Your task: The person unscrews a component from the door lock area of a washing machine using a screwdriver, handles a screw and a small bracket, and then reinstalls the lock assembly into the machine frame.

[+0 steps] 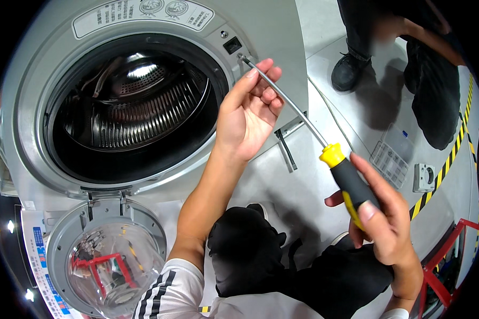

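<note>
My right hand [386, 218] grips the black and yellow handle of a long screwdriver [303, 119]. The steel shaft slants up and left, and its tip meets a small screw [240, 56] on the washing machine's grey front panel [282, 32]. Close to that tip, my left hand [250, 109] has its fingers curled at the shaft, palm facing up. Just above the screw is a dark square opening [232, 45] in the panel. To the left lies the open drum mouth, with its black rubber seal [138, 173] and a metal drum [143, 122] inside.
The round door [56, 250] with its clear bowl hangs open at lower left. Another person's legs [436, 106] and dark shoe [348, 72] are at upper right. A clear compartment box [391, 159], a white part [424, 177] and a red metal frame [436, 282] are on the right.
</note>
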A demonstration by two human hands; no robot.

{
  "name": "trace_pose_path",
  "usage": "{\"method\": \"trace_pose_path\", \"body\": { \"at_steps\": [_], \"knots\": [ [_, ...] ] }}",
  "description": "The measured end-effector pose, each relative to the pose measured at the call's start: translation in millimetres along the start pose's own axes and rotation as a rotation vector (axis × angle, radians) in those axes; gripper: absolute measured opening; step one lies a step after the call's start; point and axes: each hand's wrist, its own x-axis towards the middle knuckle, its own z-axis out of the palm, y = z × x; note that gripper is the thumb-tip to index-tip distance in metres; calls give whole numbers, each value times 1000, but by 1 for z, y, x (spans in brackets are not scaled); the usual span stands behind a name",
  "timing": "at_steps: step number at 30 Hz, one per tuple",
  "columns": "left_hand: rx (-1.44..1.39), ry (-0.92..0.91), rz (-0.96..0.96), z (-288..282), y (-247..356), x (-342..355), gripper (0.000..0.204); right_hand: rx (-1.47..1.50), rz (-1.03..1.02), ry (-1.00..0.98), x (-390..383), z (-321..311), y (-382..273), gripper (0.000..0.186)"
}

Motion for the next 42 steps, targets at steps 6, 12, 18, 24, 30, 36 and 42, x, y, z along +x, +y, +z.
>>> {"method": "trace_pose_path", "body": {
  "at_steps": [6, 12, 18, 24, 30, 36, 42],
  "knots": [
    [41, 70, 42, -4, -3, 4, 18, -387, -319, 135, -3, 1, 7, 64],
    [81, 13, 27, -7, 0, 0, 22, -326, -117, -29, -5, 3, 4, 58],
    [174, 36, 38, -4, -1, -1, 24, -259, -276, 48, -2, 0, 13, 62],
    [155, 44, 27, -9, -3, 2, 23, -451, -234, 118, -1, 5, 22, 58],
    [285, 29, 48, -3, -1, -3, 24, -96, 16, 75, -5, 1, 13, 61],
    [251, 48, 24, -9, -1, 0, 25, -254, -132, 140, 0, 10, 20, 49],
    [341, 46, 75, 0, 0, -5, 25, 69, 140, 66, -1, 9, 8, 39]
  ]
}}
